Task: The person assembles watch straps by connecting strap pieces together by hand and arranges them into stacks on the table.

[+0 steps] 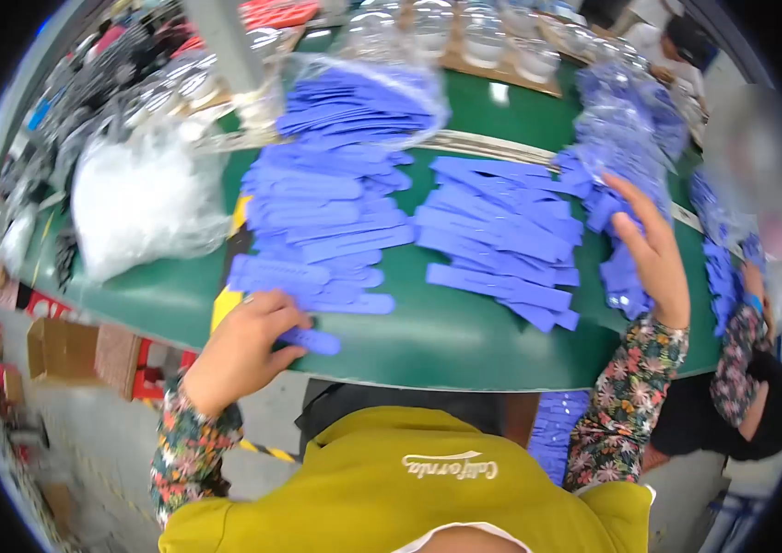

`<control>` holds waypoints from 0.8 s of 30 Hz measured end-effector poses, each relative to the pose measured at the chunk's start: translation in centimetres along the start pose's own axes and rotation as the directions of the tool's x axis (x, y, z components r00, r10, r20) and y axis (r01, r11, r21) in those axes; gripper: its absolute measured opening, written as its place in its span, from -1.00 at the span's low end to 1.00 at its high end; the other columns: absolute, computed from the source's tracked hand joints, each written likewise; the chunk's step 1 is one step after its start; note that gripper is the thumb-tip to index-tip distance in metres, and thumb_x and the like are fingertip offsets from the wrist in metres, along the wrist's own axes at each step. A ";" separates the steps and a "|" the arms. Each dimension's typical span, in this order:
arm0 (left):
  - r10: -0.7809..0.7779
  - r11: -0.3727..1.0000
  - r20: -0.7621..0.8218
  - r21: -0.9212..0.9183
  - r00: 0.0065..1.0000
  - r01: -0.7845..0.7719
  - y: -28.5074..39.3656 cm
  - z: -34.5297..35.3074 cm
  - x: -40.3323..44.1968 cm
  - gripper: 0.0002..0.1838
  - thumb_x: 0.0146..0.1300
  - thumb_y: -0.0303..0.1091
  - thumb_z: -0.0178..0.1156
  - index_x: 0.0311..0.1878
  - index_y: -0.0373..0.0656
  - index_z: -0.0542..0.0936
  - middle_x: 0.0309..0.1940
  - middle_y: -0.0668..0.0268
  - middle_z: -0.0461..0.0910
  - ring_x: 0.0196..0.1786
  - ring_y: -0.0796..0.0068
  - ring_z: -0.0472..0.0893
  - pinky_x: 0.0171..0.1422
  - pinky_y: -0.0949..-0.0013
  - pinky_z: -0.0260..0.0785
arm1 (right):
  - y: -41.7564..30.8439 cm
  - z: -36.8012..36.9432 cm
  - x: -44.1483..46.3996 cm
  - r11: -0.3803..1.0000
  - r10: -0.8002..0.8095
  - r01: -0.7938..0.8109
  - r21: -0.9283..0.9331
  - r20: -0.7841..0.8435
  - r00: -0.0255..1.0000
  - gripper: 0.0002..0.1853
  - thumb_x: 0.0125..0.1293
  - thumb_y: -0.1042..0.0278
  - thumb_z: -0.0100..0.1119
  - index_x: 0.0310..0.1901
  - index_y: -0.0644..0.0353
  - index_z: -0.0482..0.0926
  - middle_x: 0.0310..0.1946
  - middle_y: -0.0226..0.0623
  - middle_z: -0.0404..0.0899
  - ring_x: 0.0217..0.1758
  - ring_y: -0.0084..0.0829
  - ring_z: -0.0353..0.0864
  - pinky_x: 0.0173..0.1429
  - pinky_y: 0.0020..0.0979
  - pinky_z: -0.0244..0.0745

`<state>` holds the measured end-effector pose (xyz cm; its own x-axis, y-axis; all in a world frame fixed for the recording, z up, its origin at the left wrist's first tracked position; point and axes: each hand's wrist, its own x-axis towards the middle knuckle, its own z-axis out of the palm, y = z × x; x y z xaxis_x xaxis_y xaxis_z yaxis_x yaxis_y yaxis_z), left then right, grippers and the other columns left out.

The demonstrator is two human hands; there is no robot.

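Observation:
Flat blue straps, some with a row of small holes, lie in two loose stacks in front of me: a left stack [322, 217] and a right stack [501, 235]. Between the fingers of my left hand [248, 346] is a single blue strap [315, 340], held near the table's front edge. My right hand [656, 253] has its fingers stretched apart beside a heap of shorter blue pieces [626, 267], its fingertips close to or touching them. Whether a piece sits under those fingers is hidden.
Behind the left stack, more straps lie in a clear plastic bag [363, 97]. A bulging white bag [142, 198] stands to the left on the green table [354, 355]. Clear domes [483, 37] stand at the back. Another person's sleeve [736, 359] is at the right.

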<state>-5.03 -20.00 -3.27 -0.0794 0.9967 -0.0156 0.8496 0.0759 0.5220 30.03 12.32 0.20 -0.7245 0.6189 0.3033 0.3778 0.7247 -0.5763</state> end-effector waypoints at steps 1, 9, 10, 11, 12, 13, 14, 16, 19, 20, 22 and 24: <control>-0.029 1.000 0.005 -0.004 1.000 0.029 -0.3 0.2 0.0 -0.66 -0.06 -0.57 0.44 -0.16 -0.19 0.60 -0.15 0.17 0.58 0.01 0.04 0.56 0.11 0.14 0.43 | 0.2 -0.4 -0.7 0.999 0.015 -0.015 -0.033 -0.003 1.000 -0.55 0.48 0.29 0.08 0.33 0.27 0.48 0.34 -0.22 0.50 0.45 -0.34 0.39 0.50 -0.35 0.18; -0.013 1.000 0.046 0.026 0.999 0.012 -0.8 0.5 0.7 -0.72 -0.08 -0.58 0.44 -0.31 -0.20 0.54 -0.31 0.17 0.55 -0.17 0.04 0.52 -0.03 0.15 0.38 | 3.3 -0.1 -5.3 0.943 0.145 -0.152 -0.297 -0.046 0.988 -0.66 0.13 0.56 0.35 -0.01 0.20 0.65 -0.07 -0.23 0.66 0.00 -0.23 0.63 0.10 -0.31 0.49; 0.000 1.000 0.049 0.028 0.999 -0.002 -0.8 0.4 0.8 -0.72 -0.08 -0.58 0.44 -0.31 -0.20 0.54 -0.31 0.17 0.55 -0.17 0.04 0.52 -0.03 0.15 0.38 | 3.3 0.0 -5.6 0.911 0.082 -0.086 -0.403 -0.027 0.996 -0.65 0.08 0.55 0.37 -0.03 0.20 0.66 -0.05 -0.21 0.66 0.02 -0.18 0.63 0.11 -0.27 0.50; 0.031 0.999 0.050 0.018 0.998 -0.032 -0.6 -0.1 0.8 -0.74 -0.05 -0.57 0.43 -0.31 -0.22 0.55 -0.34 0.16 0.57 -0.18 0.05 0.54 -0.04 0.17 0.39 | 2.6 0.1 -5.8 0.891 0.119 -0.128 -0.437 -0.047 0.992 -0.63 0.00 0.58 0.37 -0.07 0.22 0.66 -0.06 -0.18 0.64 0.05 -0.09 0.60 0.12 -0.20 0.51; 0.062 0.998 0.044 0.014 0.997 -0.063 -0.6 -0.5 1.1 -0.76 -0.01 -0.56 0.42 -0.30 -0.24 0.55 -0.36 0.15 0.58 -0.19 0.05 0.56 -0.05 0.19 0.41 | 2.4 0.4 -5.7 0.888 0.126 -0.139 -0.438 -0.058 0.990 -0.63 0.00 0.58 0.37 -0.07 0.22 0.66 -0.06 -0.18 0.64 0.05 -0.09 0.60 0.12 -0.20 0.51; 0.075 0.997 0.045 0.019 0.996 -0.076 -0.4 -0.8 1.7 -0.76 -0.01 -0.56 0.42 -0.30 -0.24 0.55 -0.36 0.15 0.58 -0.19 0.05 0.56 -0.05 0.19 0.41 | 2.6 0.9 -5.7 0.848 0.081 -0.098 -0.521 -0.056 0.995 -0.63 0.00 0.60 0.34 -0.08 0.22 0.66 -0.09 -0.18 0.62 0.03 -0.09 0.59 0.11 -0.20 0.51; 0.088 0.995 -0.011 -0.055 0.996 -0.089 0.0 -1.2 2.5 -0.82 0.09 -0.51 0.38 -0.28 -0.26 0.56 -0.36 0.12 0.60 -0.23 0.01 0.58 -0.11 0.17 0.42 | 3.0 1.3 -5.7 0.798 0.036 -0.058 -0.600 -0.048 0.998 -0.64 0.00 0.62 0.31 -0.08 0.23 0.66 -0.12 -0.18 0.61 0.01 -0.09 0.57 0.10 -0.19 0.51; 0.100 0.985 -0.080 -0.129 0.992 -0.110 0.8 -1.8 4.7 -0.86 0.19 -0.47 0.34 -0.27 -0.29 0.58 -0.36 0.08 0.62 -0.26 -0.03 0.60 -0.18 0.16 0.42 | 3.7 1.6 -5.6 0.779 0.025 -0.039 -0.626 -0.031 0.999 -0.70 -0.03 0.64 0.28 -0.17 0.23 0.65 -0.20 -0.20 0.57 -0.08 -0.10 0.54 0.04 -0.18 0.51; 0.177 0.952 -0.185 -0.218 0.967 -0.216 2.9 -2.6 9.4 -0.87 0.35 -0.44 0.23 -0.16 -0.31 0.56 -0.41 0.04 0.61 -0.35 -0.03 0.63 -0.31 0.22 0.41 | 3.3 1.9 -5.4 0.716 0.002 -0.016 -0.698 -0.022 1.000 -0.82 -0.02 0.61 0.29 -0.33 0.21 0.58 -0.26 -0.23 0.54 -0.18 -0.13 0.52 -0.08 -0.16 0.49; 0.219 0.934 -0.231 -0.232 0.948 -0.272 3.7 -2.5 11.0 -0.88 0.37 -0.45 0.20 -0.14 -0.31 0.55 -0.42 0.03 0.61 -0.38 -0.02 0.63 -0.32 0.23 0.40 | 3.3 1.8 -5.5 0.711 -0.010 -0.008 -0.703 -0.022 1.000 -0.82 -0.02 0.61 0.29 -0.33 0.21 0.58 -0.26 -0.23 0.54 -0.18 -0.13 0.52 -0.08 -0.16 0.49; 0.234 0.915 -0.230 -0.276 0.945 -0.294 5.0 -2.5 13.9 -0.88 0.39 -0.44 0.17 -0.11 -0.30 0.55 -0.43 0.05 0.62 -0.38 -0.02 0.63 -0.32 0.22 0.40 | 3.3 1.1 -5.5 0.738 0.057 -0.082 -0.669 -0.058 0.997 -0.86 0.06 0.59 0.26 -0.32 0.21 0.55 -0.32 -0.19 0.53 -0.18 -0.10 0.54 -0.07 -0.20 0.51; 0.269 0.886 -0.234 -0.321 0.934 -0.336 6.3 -2.2 15.6 -0.87 0.41 -0.44 0.14 -0.08 -0.29 0.55 -0.43 0.06 0.63 -0.38 -0.02 0.63 -0.32 0.21 0.41 | 2.5 0.1 -4.5 0.797 -0.030 -0.092 -0.597 -0.191 0.981 -0.87 0.17 0.57 0.23 -0.25 0.21 0.52 -0.32 -0.21 0.56 -0.18 -0.16 0.58 -0.06 -0.26 0.52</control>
<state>-2.04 -4.02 1.71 0.0324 0.9450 0.3256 0.6118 -0.2763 0.7412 34.16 11.31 -2.69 -0.6121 0.6433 0.4599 0.7117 0.7017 -0.0343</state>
